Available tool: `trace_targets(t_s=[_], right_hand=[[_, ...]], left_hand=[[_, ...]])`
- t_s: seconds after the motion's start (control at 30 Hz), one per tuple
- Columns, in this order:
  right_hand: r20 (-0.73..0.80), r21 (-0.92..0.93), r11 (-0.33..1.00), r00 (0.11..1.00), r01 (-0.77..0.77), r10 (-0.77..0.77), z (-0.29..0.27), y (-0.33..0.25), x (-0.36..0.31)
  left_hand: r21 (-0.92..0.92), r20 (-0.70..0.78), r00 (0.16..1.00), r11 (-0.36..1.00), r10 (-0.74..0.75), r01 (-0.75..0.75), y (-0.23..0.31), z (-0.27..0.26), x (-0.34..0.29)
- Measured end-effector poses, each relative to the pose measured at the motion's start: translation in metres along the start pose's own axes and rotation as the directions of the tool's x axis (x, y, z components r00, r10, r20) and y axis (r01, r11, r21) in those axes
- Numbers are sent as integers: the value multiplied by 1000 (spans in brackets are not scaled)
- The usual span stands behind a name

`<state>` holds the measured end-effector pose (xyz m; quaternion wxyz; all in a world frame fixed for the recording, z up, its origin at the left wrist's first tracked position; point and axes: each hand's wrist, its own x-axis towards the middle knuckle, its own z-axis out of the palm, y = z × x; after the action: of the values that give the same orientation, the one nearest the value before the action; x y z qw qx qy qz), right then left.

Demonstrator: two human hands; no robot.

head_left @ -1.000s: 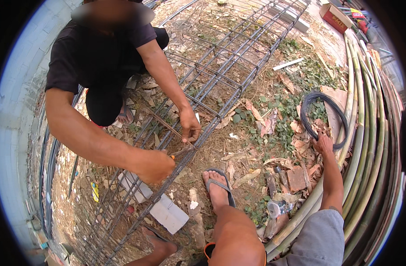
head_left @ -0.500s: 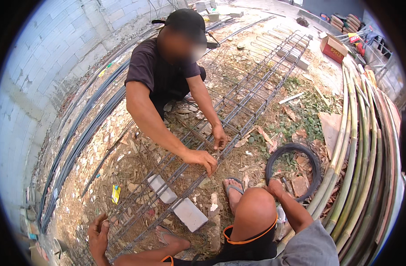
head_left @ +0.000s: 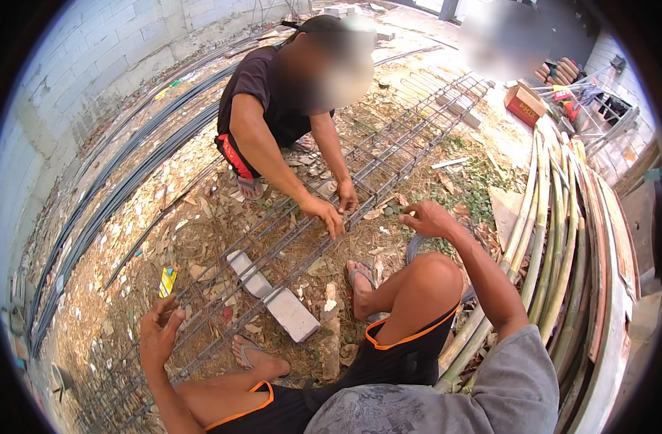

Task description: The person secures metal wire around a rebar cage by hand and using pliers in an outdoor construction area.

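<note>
Crouching at the near side of the steel bar cage (head_left: 311, 257), which runs from near left to far right. Left hand (head_left: 159, 325) raised by its near left end, thumb and fingers spread apart; cannot tell whether I touch a bar. Right hand (head_left: 430, 219) up beyond my right knee (head_left: 434, 273), fingers curled; cannot tell if anything is pinched there. Wire coil (head_left: 415, 247) lies to the right, mostly hidden behind that knee and my forearm (head_left: 481, 264). Risks, as I judge them: a loose end off the coil could snag a bar or whip toward the co-worker's hands (head_left: 321, 215), bent close over the cage. Bars cross above two grey blocks (head_left: 293, 315); if I lean on them, the cage could shift and catch my sandalled foot (head_left: 361, 288). Bamboo poles (head_left: 541, 210) at right could roll if my elbow knocks them. Containers: reddish cardboard box (head_left: 525, 103), far right, seems open on top, contents not readable from here. Stacked sacks (head_left: 559, 71) beyond it look full, filling hidden. Yellow packet (head_left: 167, 282) on the ground, left of the cage; cannot tell what it holds.
</note>
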<state>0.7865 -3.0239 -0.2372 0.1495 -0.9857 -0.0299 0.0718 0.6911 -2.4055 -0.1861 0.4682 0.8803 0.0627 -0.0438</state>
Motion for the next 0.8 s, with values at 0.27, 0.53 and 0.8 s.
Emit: trace_targets(t_s=[0.27, 0.53, 0.8], right_hand=[[44, 231, 953, 976, 196, -212, -49, -139, 53], [-36, 125, 959, 967, 254, -251, 105, -113, 115], [-113, -26, 978, 971, 209, -210, 101, -126, 128]], left_hand=[[127, -79, 997, 992, 6, 4, -11, -4, -6], [104, -160, 985, 991, -65, 82, -32, -10, -18], [82, -209, 974, 991, -90, 109, -18, 0, -13]])
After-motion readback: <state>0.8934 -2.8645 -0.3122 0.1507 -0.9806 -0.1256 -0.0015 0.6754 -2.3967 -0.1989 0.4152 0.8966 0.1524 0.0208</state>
